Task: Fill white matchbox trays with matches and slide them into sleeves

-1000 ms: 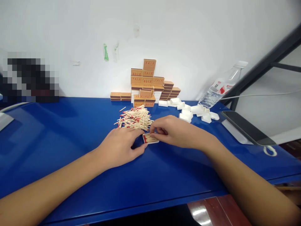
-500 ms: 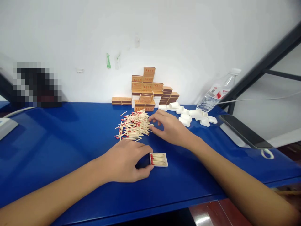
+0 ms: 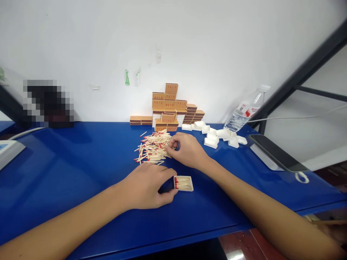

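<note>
On the blue table lies a small white matchbox tray (image 3: 191, 183), partly filled with red-tipped matches (image 3: 183, 183) lying side by side. My left hand (image 3: 150, 186) holds this tray at its left end between thumb and forefinger. A loose pile of matches (image 3: 153, 146) spreads just beyond my left hand. At the pile's right edge is my right hand (image 3: 185, 150), thumb and fingertips pinched together among the matches. Whether a match is between those fingertips is too small to make out.
Behind the pile, orange matchboxes (image 3: 169, 104) stand stacked against the white wall. Several white matchbox trays (image 3: 222, 133) lie to the right. A water bottle (image 3: 245, 110) leans by the dark frame, with a phone (image 3: 276, 151) nearer. A white device (image 3: 11, 151) sits at left.
My right hand has moved slightly left into the edge of the match pile, and its fingers have closed together. My left hand still holds the tray. The camera view has shifted a little.
</note>
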